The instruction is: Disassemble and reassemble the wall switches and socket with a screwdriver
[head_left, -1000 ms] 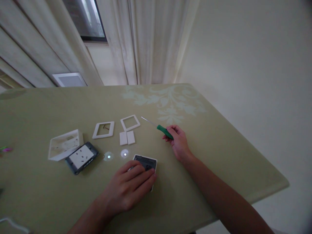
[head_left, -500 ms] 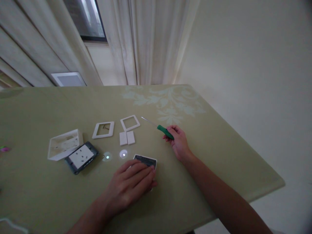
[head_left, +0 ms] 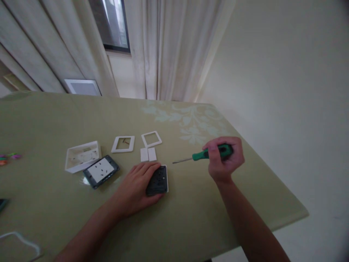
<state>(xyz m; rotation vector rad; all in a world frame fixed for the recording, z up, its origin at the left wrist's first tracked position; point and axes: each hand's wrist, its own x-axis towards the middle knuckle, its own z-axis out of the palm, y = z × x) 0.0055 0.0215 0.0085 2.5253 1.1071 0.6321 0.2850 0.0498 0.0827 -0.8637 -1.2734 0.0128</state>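
My right hand [head_left: 226,158] is wrapped round the green handle of a screwdriver [head_left: 200,155], raised above the table. Its metal shaft points left, with the tip apart from the switch box. My left hand [head_left: 139,185] grips a dark-faced switch box [head_left: 158,182] with a white rim, fingers along its far side and thumb along the near side. Behind it lie two white rocker plates [head_left: 148,154] and a thin white frame [head_left: 151,138]. A second white frame [head_left: 123,144] has small brass-coloured screws [head_left: 125,141] inside its opening.
On the left, a socket panel [head_left: 101,171] leans against an open white box [head_left: 83,156]. Small colourful pieces [head_left: 11,157] and a white cable [head_left: 23,240] lie at the far left. The table [head_left: 191,218] ends at a sloping right edge beside the wall [head_left: 286,91].
My right hand has lifted and moved right, turning the screwdriver into a fist-like grip. My left hand has shifted from covering the switch box to its left side, exposing the dark face.
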